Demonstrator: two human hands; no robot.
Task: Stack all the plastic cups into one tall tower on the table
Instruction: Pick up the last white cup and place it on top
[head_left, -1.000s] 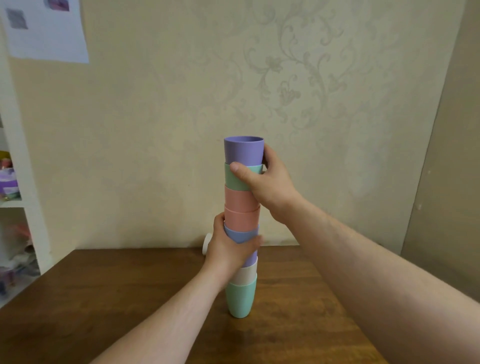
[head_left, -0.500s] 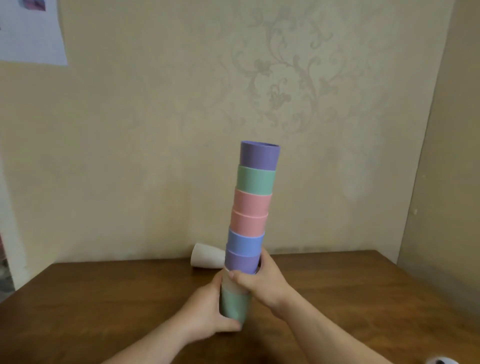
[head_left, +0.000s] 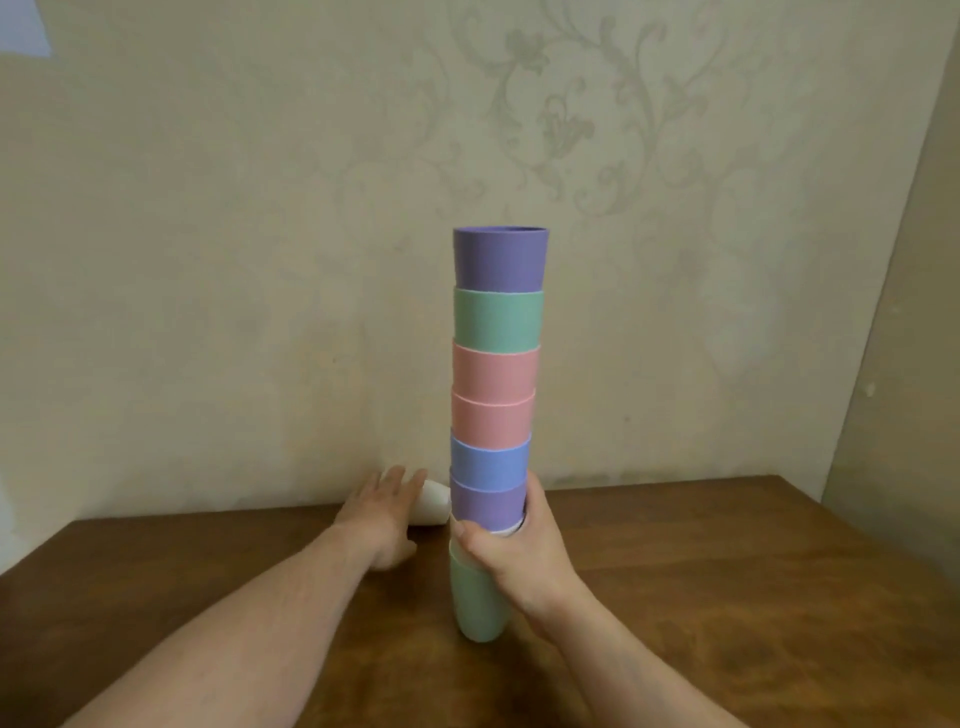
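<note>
A tall tower of nested plastic cups (head_left: 496, 384) stands upright on the wooden table (head_left: 727, 582), with a green cup at the bottom and a purple one on top. My right hand (head_left: 519, 558) grips the tower low down, around the white and green cups. A single white cup (head_left: 432, 501) lies on its side near the wall, left of the tower. My left hand (head_left: 382, 512) reaches over it with fingers spread, resting on or just above it; I cannot tell if it grips.
The wallpapered wall (head_left: 260, 260) rises right behind the table's far edge. A side wall (head_left: 914, 364) stands at the right. A sheet of paper (head_left: 23, 26) hangs at the upper left.
My left hand has let go of the tower's base and moved back-left to the lying white cup. My right hand stays on the lower tower. The view has come closer.
</note>
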